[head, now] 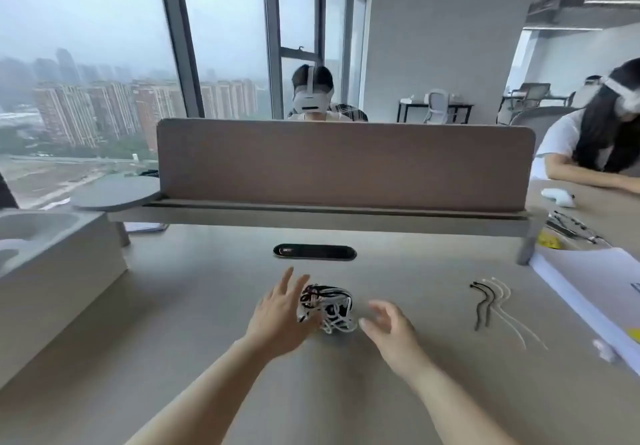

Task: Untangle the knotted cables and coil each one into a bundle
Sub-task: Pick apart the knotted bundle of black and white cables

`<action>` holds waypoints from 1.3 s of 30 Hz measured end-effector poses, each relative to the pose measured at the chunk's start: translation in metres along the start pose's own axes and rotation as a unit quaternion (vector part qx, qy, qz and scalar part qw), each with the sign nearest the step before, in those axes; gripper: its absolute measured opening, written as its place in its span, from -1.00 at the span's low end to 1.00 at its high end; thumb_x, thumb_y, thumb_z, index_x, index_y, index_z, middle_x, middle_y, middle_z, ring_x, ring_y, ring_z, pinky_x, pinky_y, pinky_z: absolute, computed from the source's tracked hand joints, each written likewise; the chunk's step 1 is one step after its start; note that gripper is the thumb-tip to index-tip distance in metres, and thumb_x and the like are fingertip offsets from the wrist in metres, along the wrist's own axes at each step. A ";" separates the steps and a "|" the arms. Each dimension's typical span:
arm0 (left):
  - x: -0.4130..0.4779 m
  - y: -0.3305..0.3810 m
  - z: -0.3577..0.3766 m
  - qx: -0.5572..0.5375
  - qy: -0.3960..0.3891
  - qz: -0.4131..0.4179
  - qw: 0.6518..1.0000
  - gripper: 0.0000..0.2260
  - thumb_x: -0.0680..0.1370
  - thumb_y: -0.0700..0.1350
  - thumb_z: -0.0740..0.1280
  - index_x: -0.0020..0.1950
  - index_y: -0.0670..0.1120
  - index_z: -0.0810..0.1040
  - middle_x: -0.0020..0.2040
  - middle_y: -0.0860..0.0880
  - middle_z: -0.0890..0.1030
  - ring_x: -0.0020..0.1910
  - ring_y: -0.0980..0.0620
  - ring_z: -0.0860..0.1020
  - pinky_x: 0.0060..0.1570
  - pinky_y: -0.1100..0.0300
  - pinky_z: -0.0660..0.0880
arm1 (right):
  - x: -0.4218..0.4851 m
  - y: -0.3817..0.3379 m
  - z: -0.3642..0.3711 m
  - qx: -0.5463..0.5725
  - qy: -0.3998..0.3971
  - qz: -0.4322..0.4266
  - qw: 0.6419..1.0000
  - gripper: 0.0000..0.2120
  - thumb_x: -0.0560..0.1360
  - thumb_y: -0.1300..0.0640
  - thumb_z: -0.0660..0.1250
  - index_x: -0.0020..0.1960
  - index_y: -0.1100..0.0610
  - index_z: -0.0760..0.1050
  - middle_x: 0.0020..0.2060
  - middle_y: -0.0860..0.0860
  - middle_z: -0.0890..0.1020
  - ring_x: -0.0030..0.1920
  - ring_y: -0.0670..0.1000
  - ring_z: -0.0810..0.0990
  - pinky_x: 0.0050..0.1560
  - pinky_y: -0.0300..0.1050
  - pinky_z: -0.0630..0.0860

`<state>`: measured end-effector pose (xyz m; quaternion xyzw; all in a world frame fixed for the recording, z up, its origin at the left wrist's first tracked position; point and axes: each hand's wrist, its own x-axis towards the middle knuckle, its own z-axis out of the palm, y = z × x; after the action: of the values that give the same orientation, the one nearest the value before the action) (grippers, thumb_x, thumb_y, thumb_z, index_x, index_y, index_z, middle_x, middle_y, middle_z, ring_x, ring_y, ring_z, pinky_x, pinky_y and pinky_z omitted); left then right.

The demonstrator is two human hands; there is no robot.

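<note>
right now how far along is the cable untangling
Nothing looks done: the black and white cables are one knotted clump on the desk. In hand: the left hand and right hand, both open, flank it, gripping nothing. Left: untangling, coiling each; the ties lie unused to the right.

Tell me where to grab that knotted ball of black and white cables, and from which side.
Probably cup the cable ball around its middle from both sides: it sits as a compact rounded clump on the desk, with no long free end to pull. The open left hand and right hand flank it. The white loops at its near edge look loosest.
</note>
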<state>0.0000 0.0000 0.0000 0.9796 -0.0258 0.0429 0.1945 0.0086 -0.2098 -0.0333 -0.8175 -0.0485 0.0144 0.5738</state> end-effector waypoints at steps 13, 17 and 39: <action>-0.038 0.008 0.056 -0.332 0.211 -0.016 0.919 -0.67 0.49 -0.18 0.41 0.14 0.09 0.38 0.11 0.02 0.55 0.05 -0.08 0.59 0.08 0.07 0.49 | -0.039 0.020 0.047 -0.050 0.099 -0.129 0.985 -0.57 0.47 0.19 0.40 0.29 0.12 0.36 0.18 0.00 0.49 0.13 0.03 0.53 0.22 -0.07 0.44; -0.066 0.032 0.055 -0.484 0.232 -0.015 0.844 -0.70 0.51 -0.19 0.41 0.13 0.06 0.40 0.07 0.02 0.52 -0.16 -0.03 0.63 -0.04 0.04 0.60 | -0.054 0.011 0.051 -0.012 0.123 -0.144 0.982 -0.72 0.49 0.16 0.37 0.13 0.07 0.36 0.10 0.07 0.52 -0.08 0.04 0.57 -0.07 -0.19 0.43; -0.107 0.054 0.043 -0.575 0.082 0.076 0.811 -0.73 0.49 -0.29 0.38 0.04 -0.01 0.39 -0.17 0.02 0.63 -0.23 0.08 0.57 -0.10 0.23 0.49 | -0.094 -0.004 0.038 0.166 0.095 -0.097 0.977 -0.48 0.31 -0.31 0.36 0.07 0.02 0.36 0.02 -0.09 0.57 0.06 -0.01 0.60 0.17 0.10 0.51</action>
<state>-0.1073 -0.0622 -0.0291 0.6768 -0.1039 0.1155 0.7196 -0.0880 -0.1818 -0.0457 -0.6995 -0.0699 -0.1115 0.7025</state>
